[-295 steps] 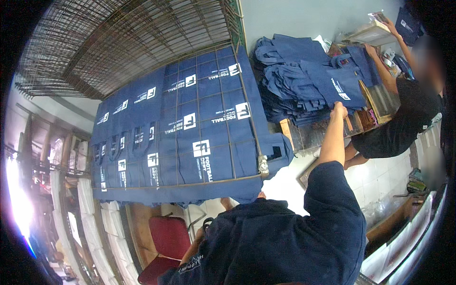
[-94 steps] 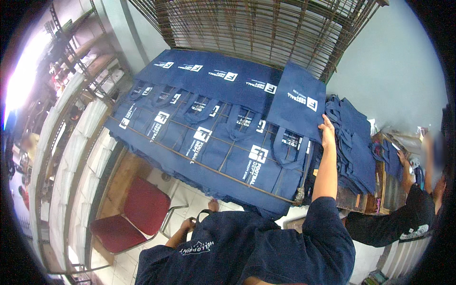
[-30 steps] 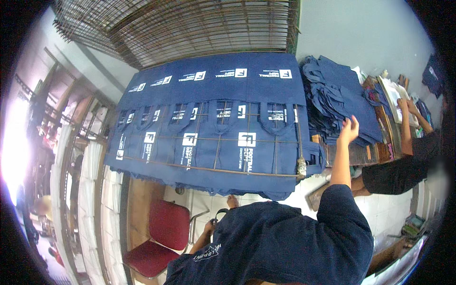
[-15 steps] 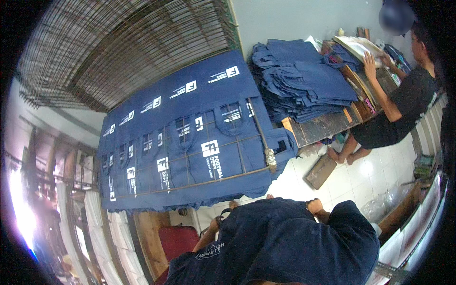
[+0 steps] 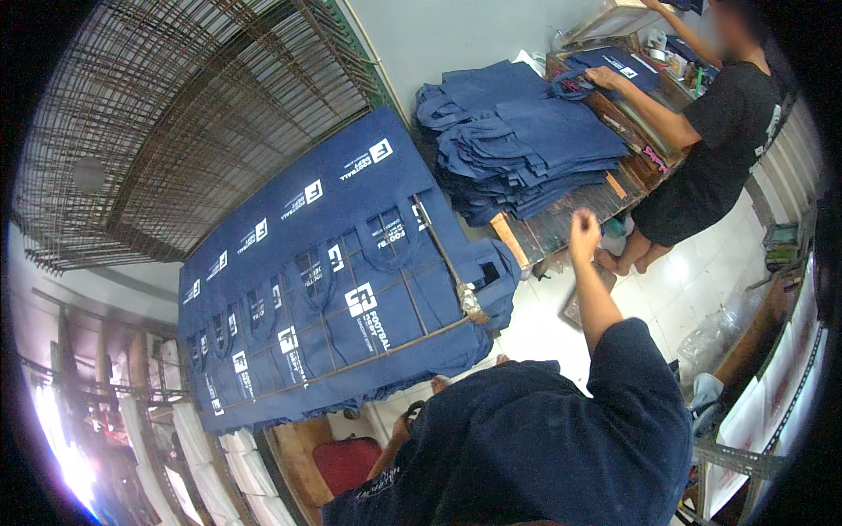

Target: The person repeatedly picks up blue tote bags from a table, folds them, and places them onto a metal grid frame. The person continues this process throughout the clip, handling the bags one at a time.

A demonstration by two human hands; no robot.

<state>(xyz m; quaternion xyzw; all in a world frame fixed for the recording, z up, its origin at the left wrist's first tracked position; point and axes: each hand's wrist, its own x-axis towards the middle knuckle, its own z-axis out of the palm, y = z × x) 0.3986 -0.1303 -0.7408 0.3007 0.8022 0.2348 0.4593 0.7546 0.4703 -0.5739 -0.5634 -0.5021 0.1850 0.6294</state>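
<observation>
Five white prints show along the far row of navy bags (image 5: 285,230), laid flat and overlapping on a low wire rack (image 5: 396,344). Each print: a square emblem with lettering beside it, crisp white on matte, dark blue cloth. Near row (image 5: 303,326) lies handles away from the wearer; larger emblems face up, and bits of white print show through the handle openings. Rack wires run across this row. Lower cloth edges hang uneven below the front rail; one handle loop (image 5: 498,273) sticks out past the taped corner (image 5: 471,303).

Right of the rack, on a dark wooden table (image 5: 574,213): a thick stack of bags (image 5: 544,140), plain navy on top, layers slipped out of line, handles bunched at the left end.

Right hand (image 5: 585,232) held up just off the table's near edge, fingers loosely curled, gripping nothing visible. Left hand (image 5: 401,430) low at the wearer's side, next to a dark loop (image 5: 413,410); finger state cannot be made out.

Co-worker in black (image 5: 724,145) beyond the table, one hand (image 5: 605,77) beside a printed navy bag (image 5: 621,70); contact unclear. More wire racks (image 5: 228,123) tilt up behind. Red chair (image 5: 347,465) at lower left, partly hidden.
</observation>
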